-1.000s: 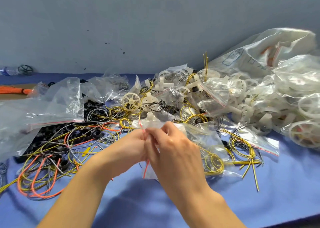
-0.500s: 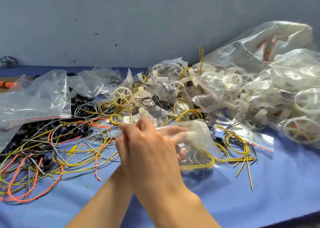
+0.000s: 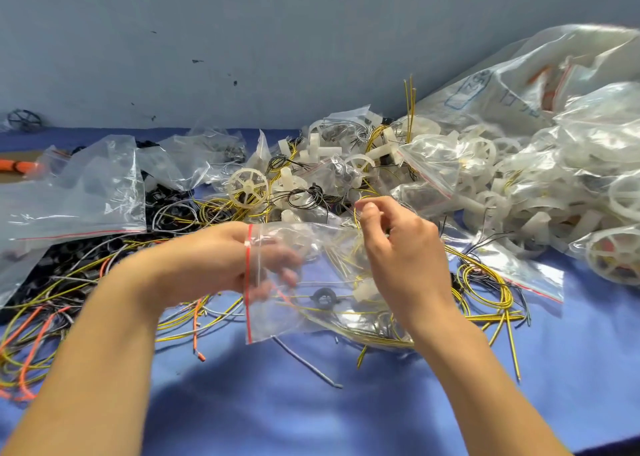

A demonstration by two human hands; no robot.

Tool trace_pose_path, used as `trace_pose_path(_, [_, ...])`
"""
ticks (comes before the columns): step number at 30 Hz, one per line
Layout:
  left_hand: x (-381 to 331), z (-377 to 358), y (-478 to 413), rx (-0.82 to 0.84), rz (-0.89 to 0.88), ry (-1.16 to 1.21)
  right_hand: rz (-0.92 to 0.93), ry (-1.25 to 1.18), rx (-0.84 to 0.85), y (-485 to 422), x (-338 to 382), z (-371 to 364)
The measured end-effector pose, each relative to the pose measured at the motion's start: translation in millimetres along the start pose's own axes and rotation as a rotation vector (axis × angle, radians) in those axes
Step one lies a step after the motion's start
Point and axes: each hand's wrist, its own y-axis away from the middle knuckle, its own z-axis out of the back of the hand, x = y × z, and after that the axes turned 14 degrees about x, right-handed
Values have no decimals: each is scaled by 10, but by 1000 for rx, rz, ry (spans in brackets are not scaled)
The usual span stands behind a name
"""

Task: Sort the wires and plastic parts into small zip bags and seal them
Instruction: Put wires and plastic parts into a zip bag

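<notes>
Clear plastic, red-striped at its mouth, the small zip bag [image 3: 311,282] hangs above the blue tabletop [image 3: 311,403], between both hands. Inside its mouth, the left hand [image 3: 239,258] spreads its fingers. Beside the bag, the right hand [image 3: 401,247] pinches a thin yellow wire [image 3: 356,220]. Loose wires [image 3: 52,317] lie left; white plastic wheels [image 3: 247,187] behind.

Wires [image 3: 69,303] left — bagged parts [image 3: 554,185] right

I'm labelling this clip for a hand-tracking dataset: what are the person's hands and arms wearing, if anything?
Nothing that shows. The left hand and right hand are bare, with no gloves, rings or watch in view. Both forearms are uncovered to the bottom edge of the picture, so no sleeve is visible. Fingernails look short and unpainted.
</notes>
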Motion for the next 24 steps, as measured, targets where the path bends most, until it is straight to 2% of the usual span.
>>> trace_pose_path(2, [53, 141, -58, -170, 87, -46, -11, 83, -46, -3, -32, 5])
trace_pose_path(4, [98, 255, -161, -499, 151, -334, 4, 124, -79, -11, -34, 5])
trace_pose_path(6, [124, 232, -276, -764, 93, -582, 33, 110, -62, -11, -10, -15])
trace_pose_path(7, [144, 192, -332, -787, 40, -611, 51, 107, -37, -8, 7, -33])
trace_pose_path(10, [205, 50, -525, -593, -49, -616, 137, 153, 32, 6, 79, -103])
trace_pose_path(12, [252, -23, -627, -502, -47, -654, 202, 191, 89, 41, 148, -174])
trace_pose_path(15, [300, -59, -679, -481, 0, -714, 262, 325, 213, 105, 234, -320])
trace_pose_path(19, [342, 6, -645, -624, -24, -697, 310, 407, 260, 153, 256, -481])
trace_pose_path(22, [396, 59, -634, -750, 58, -567, 336, 369, 287, 170, 264, -533])
trace_pose_path(24, [439, 93, -614, -858, 44, -463, 348, 355, 307, 174, 281, -554])
